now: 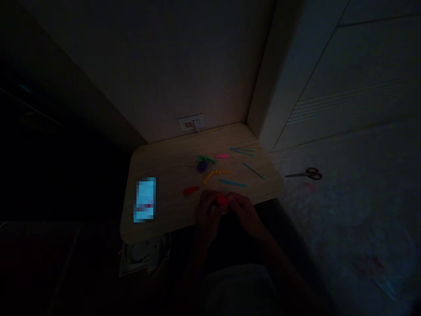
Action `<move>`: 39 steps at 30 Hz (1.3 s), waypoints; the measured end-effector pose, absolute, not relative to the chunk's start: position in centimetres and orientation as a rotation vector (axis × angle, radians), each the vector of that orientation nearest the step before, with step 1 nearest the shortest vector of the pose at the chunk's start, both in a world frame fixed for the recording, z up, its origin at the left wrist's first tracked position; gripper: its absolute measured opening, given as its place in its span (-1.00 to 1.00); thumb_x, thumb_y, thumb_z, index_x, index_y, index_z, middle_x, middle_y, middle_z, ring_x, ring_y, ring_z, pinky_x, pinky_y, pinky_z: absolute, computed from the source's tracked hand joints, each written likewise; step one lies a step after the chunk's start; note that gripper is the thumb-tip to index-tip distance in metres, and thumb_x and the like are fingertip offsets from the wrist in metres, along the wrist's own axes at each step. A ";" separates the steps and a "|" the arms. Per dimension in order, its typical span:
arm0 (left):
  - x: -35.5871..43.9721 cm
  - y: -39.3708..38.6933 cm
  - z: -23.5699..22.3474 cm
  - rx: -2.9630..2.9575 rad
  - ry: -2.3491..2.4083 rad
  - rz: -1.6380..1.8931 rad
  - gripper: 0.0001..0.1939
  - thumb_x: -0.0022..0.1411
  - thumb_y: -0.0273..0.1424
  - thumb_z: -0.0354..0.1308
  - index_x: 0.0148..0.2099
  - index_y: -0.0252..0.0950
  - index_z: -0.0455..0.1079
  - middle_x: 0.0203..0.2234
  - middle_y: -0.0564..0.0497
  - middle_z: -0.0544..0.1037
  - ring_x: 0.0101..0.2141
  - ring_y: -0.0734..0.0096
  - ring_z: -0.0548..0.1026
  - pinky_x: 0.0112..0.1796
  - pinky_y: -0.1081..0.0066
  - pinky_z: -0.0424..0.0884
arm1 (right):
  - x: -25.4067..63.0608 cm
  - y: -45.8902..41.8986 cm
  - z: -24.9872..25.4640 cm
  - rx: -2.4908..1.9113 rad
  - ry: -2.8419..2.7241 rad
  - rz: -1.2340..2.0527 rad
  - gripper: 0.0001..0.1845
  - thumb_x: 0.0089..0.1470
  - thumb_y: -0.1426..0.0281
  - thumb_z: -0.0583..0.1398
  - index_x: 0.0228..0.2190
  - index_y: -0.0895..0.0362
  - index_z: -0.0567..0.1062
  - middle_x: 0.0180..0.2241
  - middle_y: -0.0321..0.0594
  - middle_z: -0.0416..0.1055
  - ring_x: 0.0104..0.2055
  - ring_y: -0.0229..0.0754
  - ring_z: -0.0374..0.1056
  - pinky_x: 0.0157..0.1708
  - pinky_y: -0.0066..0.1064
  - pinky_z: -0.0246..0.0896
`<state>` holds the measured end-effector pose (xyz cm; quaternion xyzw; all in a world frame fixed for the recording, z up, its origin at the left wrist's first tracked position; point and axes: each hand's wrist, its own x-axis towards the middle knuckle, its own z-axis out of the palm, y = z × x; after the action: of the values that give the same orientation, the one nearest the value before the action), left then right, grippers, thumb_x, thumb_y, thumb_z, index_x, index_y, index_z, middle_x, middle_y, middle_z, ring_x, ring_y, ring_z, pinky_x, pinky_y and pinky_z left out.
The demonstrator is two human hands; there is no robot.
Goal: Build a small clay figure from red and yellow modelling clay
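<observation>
Close to the front edge of the table, my left hand (206, 208) and my right hand (241, 205) meet around a small red lump (222, 200) that looks like modelling clay. Fingers of both hands are closed on it, and they cover part of it. Just beyond my hands lies a curved, bumpy orange strip (215, 174). A flat blue knife-like tool (232, 182) rests to its right. A separate red piece (191, 191) is left of my left hand. Further back are a purple lump (202, 166), a green piece (206, 159) and a pink piece (222, 156).
The room is dim. A lit, pixelated phone-like screen (145, 199) lies on the left of the wooden table (171, 160). Thin blue sticks (253, 170) lie at the right. Scissors (304, 174) rest on the pale surface beyond. A wall socket (191, 123) holds a plug.
</observation>
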<state>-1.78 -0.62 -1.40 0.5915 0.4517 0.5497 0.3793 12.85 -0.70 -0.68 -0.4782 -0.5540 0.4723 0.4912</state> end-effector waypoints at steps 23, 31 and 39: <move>-1.3 1.2 2.3 0.804 1.014 1.624 -0.76 0.03 -0.29 0.52 -0.26 -0.23 0.62 -0.37 0.00 0.71 -0.31 0.35 0.66 -0.19 0.40 0.54 | 11.7 0.8 3.4 -1.112 -1.260 1.014 -0.69 0.31 0.08 0.21 -0.18 0.04 0.56 -0.22 -0.19 0.57 -0.18 -0.10 0.47 -0.17 -0.27 0.36; 2.2 -2.2 3.1 0.921 0.894 1.431 -0.63 0.30 -0.21 0.31 0.11 -0.18 0.58 0.09 -0.13 0.63 0.09 0.06 0.58 0.13 0.19 0.46 | 10.3 4.1 4.3 -1.046 -1.132 0.814 -0.54 0.39 0.01 0.05 0.12 -0.02 0.43 0.18 -0.05 0.42 0.21 0.03 0.36 0.18 0.01 0.29; 2.1 -1.4 5.2 0.768 0.690 1.459 -0.13 0.22 0.28 0.11 0.43 -0.03 0.25 0.49 0.01 0.14 0.51 0.00 -0.18 0.45 0.07 -0.06 | 8.7 4.6 5.0 -0.795 -1.681 0.779 -0.15 0.33 -0.23 -0.17 0.47 -0.13 -0.02 0.55 -0.29 -0.25 0.57 0.08 -0.36 0.50 0.17 -0.38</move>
<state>2.11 -1.37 5.19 0.3351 0.3008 0.6362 0.6265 8.69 4.63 5.03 -0.3334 -0.7053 0.3269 0.5335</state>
